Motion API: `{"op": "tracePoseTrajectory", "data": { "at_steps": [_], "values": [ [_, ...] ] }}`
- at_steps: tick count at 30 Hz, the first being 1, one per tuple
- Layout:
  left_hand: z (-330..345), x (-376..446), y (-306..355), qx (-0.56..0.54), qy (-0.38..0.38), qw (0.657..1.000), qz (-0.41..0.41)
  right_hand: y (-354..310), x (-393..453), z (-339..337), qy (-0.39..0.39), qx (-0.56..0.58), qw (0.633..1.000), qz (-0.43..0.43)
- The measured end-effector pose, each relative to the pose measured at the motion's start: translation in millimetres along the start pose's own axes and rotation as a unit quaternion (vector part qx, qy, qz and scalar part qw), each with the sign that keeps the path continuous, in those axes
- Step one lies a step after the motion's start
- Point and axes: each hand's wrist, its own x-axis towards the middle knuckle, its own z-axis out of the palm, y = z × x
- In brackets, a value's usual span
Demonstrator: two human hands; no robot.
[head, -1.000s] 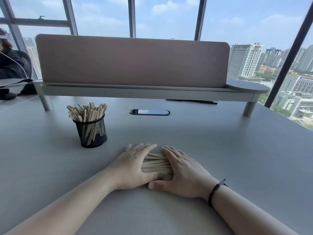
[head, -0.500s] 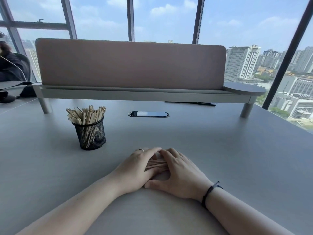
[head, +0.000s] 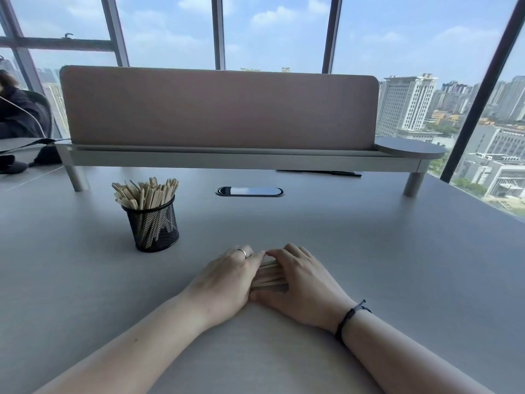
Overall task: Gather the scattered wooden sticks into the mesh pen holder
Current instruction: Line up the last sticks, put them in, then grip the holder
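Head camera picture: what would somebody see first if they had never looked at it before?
Probably the two hands low in the middle, the left hand and right hand cupped together around a small bundle of wooden sticks on the grey table. Next, the black mesh pen holder to the left, already stuffed with sticks. Behind it all, big windows show city buildings.

Single wide-angle view, worn at head height, looked forward and down across the matte grey table [head: 369,251] toward the brown felt divider screen [head: 218,106]. Sat close over the forearms in front of that screen; bent straight lines near the edges.
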Motion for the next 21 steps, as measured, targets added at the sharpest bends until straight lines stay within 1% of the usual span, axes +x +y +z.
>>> {"op": "tracePoseTrajectory", "data": {
  "at_steps": [2,6,12,17,21],
  "values": [
    [-0.8,-0.3,-0.7,-0.001,0.002,1.000,0.000,1.5,1.0,-0.6,-0.001,0.015,1.000,0.010],
    [-2.0,0.1,-1.7,0.008,-0.013,1.000,-0.027,2.7,0.0,-5.4,-0.006,0.053,0.998,0.026],
    [-4.0,-2.7,-1.6,0.012,-0.039,0.997,-0.064,5.8,1.0,-4.0,-0.007,0.057,0.998,0.026],
    [-8.2,-6.4,3.2,0.024,0.009,0.996,-0.083,11.0,1.7,-0.1,-0.003,0.060,0.998,0.030],
    [-5.1,-10.1,-5.7,0.019,0.111,0.993,-0.046,11.4,4.2,0.1,-0.020,0.023,0.999,0.019]
  ]
}}
